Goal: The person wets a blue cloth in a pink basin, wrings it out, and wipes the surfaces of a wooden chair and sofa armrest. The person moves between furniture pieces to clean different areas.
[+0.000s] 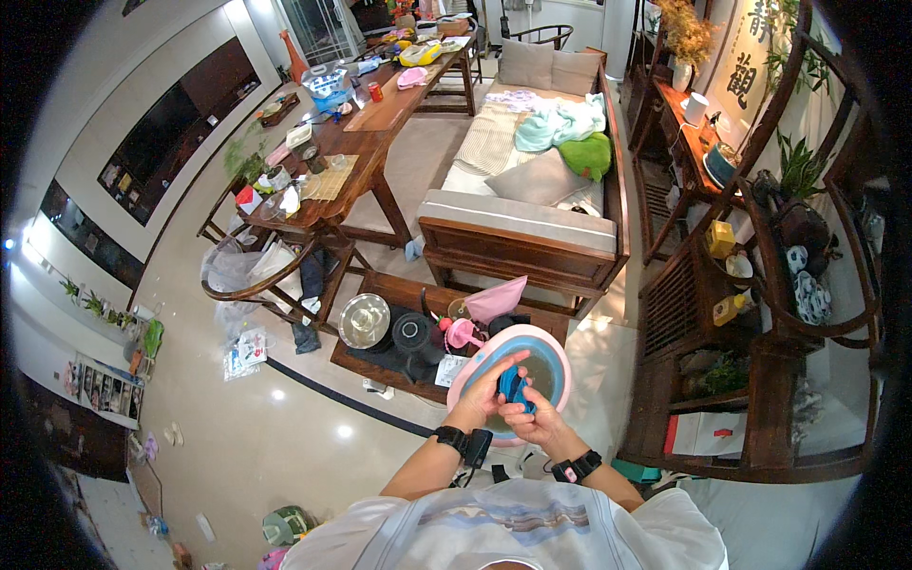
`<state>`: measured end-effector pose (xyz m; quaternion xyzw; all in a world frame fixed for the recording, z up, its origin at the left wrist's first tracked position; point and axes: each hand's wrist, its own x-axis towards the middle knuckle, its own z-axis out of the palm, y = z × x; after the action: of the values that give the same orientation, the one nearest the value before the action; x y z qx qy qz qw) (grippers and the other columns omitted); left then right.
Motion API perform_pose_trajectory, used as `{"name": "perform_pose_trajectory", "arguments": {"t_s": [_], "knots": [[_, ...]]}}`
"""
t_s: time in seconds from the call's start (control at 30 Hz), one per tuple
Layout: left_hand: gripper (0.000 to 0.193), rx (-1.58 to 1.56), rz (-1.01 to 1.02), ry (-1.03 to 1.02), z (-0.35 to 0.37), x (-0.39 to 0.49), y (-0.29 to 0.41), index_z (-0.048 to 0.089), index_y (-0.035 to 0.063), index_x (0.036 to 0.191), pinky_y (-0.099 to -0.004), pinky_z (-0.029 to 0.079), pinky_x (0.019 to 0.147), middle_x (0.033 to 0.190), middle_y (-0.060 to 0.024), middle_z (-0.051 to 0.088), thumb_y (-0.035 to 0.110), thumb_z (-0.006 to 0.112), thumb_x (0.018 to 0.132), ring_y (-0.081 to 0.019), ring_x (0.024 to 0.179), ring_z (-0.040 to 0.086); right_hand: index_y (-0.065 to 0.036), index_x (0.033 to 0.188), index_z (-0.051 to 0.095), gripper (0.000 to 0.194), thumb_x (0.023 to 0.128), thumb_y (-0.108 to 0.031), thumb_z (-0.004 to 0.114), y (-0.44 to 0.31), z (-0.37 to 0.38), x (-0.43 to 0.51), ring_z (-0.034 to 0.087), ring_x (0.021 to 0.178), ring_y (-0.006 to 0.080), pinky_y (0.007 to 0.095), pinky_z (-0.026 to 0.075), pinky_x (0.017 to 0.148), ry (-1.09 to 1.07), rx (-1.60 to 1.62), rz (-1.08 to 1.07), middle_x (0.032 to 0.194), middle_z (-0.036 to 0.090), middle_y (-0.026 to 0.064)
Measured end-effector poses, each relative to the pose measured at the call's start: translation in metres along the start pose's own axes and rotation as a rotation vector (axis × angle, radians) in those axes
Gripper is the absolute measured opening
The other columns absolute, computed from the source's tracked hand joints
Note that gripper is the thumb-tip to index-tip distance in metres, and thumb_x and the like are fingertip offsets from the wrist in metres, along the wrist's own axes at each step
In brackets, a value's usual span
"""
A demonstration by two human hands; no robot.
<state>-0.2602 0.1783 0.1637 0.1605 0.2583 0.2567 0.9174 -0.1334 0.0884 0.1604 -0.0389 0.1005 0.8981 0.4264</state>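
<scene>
Both of my hands are together over a pink and blue plastic basin that holds cloudy water. A wadded blue cloth is gripped between them. My left hand supports the cloth from the left, its fingers stretched out towards the far side of the basin. From the right, my right hand pinches the cloth with bent fingers and thumb. Part of the cloth is hidden by the fingers. Each wrist wears a black strap.
Just beyond the basin, a low wooden bench carries a steel bowl, a black kettle and a pink bag. A daybed stands farther off. A cluttered wooden table is far left, a dark shelf unit right.
</scene>
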Motion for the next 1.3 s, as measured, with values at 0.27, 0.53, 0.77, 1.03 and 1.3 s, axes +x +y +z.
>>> {"name": "perform_pose_trajectory", "arguments": {"t_s": [0.27,0.53,0.77,1.03,1.3], "knots": [[0.028,0.665,-0.081,0.193,0.01,0.035,-0.007,0.062,0.0057,0.109,-0.0306,0.048,0.051,0.068,-0.0069,0.055,0.007,0.04,0.092,-0.0145,0.067,0.058,-0.011,0.072,0.055,0.019,0.08,-0.019,0.071,0.006,-0.004,-0.002,0.035,0.041,0.0064,0.0231,0.019,0.036,0.678,-0.896,-0.093,0.057,0.046,-0.0018],[0.026,1.464,0.262,0.597,-0.023,0.064,-0.051,0.059,0.0015,0.098,-0.0513,0.047,0.082,0.097,-0.0258,0.064,0.022,0.043,0.094,-0.0461,0.094,0.058,0.0,0.077,0.062,0.016,0.083,-0.015,0.064,-0.014,-0.135,0.03,0.056,0.054,0.0177,0.0314,0.039,0.045,0.833,-1.684,-0.527,0.066,0.06,0.0089],[0.029,1.407,0.008,0.742,-0.058,0.075,-0.068,0.059,0.0002,0.102,-0.0475,0.05,0.081,0.094,-0.0241,0.065,0.024,0.044,0.095,-0.0377,0.088,0.064,-0.008,0.089,0.061,0.016,0.088,-0.024,0.061,-0.006,-0.149,0.028,0.05,0.051,0.0137,0.0303,0.037,0.044,0.9,-1.16,-0.22,0.066,0.056,0.0031],[0.053,0.04,-0.127,-0.003,-0.062,0.026,-0.032,0.041,0.0156,0.142,-0.0481,0.05,0.087,0.133,-0.0166,0.053,0.035,0.055,0.095,-0.0279,0.12,0.054,-0.01,0.092,0.055,0.024,0.092,-0.033,0.06,0.0,-0.032,-0.008,0.029,0.042,0.0019,0.0167,0.021,0.034,0.403,-0.022,0.128,0.06,0.04,-0.0064],[0.057,-0.384,0.232,-0.174,-0.025,0.008,-0.045,0.032,0.0173,0.147,-0.0568,0.035,0.107,0.138,-0.0148,0.047,0.019,0.054,0.095,-0.04,0.133,0.039,-0.008,0.102,0.05,0.031,0.09,-0.033,0.062,0.017,-0.002,-0.014,0.03,0.041,0.0025,0.0186,0.022,0.036,0.065,0.428,0.195,0.06,0.041,-0.0066]]}}
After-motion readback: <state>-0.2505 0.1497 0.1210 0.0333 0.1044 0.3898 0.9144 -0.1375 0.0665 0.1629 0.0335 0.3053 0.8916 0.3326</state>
